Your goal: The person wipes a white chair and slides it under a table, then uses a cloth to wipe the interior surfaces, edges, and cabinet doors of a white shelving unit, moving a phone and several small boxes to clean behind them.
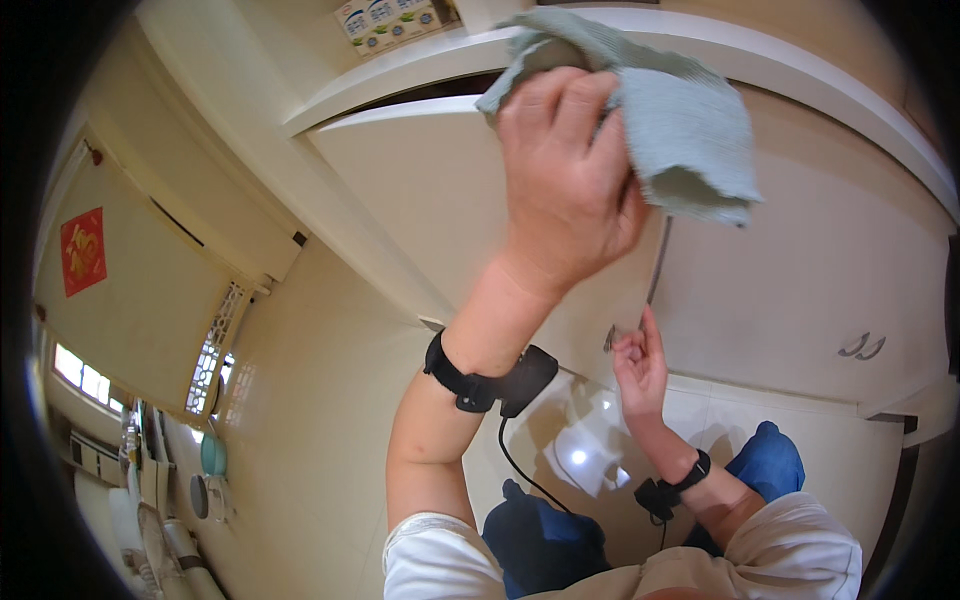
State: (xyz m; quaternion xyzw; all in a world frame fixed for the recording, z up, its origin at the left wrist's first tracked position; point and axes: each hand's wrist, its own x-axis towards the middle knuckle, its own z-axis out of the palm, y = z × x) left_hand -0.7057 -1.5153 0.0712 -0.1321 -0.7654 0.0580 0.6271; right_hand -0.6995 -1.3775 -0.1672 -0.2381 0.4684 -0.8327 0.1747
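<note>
A pale green cloth (pixel 690 135) is bunched in my left hand (pixel 566 157), raised in front of the cabinet top. One part of the cloth hangs down to the right of the knuckles. Lower down, my right hand (pixel 643 367) is at the metal handle (pixel 610 339) of the left cabinet door (pixel 420 172), beside that door's free edge. Its index finger points up along the edge and the other fingers are curled; whether they grip the handle is unclear. The left door stands slightly ajar, with a dark gap along its top. The right cabinet door (pixel 795 247) looks closed.
A white ledge (pixel 390 71) runs above the doors, with a printed carton (pixel 394 26) behind it. Glossy tiles (pixel 322 405) cover the floor. A black strapped device (pixel 529 382) with a cable is on my left forearm. Further left hangs a curtain (pixel 142 277) with a red paper decoration.
</note>
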